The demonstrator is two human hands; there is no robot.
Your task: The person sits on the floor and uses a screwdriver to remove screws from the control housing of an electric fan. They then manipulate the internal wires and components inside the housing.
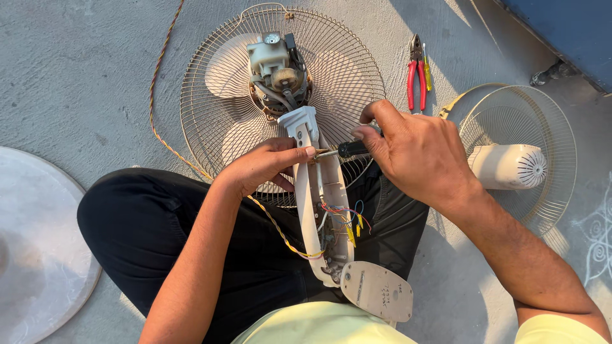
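- The wire fan guard [210, 95] with its pale blades lies flat on the concrete floor [83, 76], just beyond both hands.
- The opened fan neck [317, 210] runs from the exposed motor [275, 64] down across the person's lap, passing between the hands, coloured wires showing inside.
- The right hand [417, 153] is curled around a black-handled screwdriver [347, 150], tip aimed at the neck.
- The left hand [264, 165] pinches the neck's edge beside that tip.
- Red pliers [417, 73] lie well apart.
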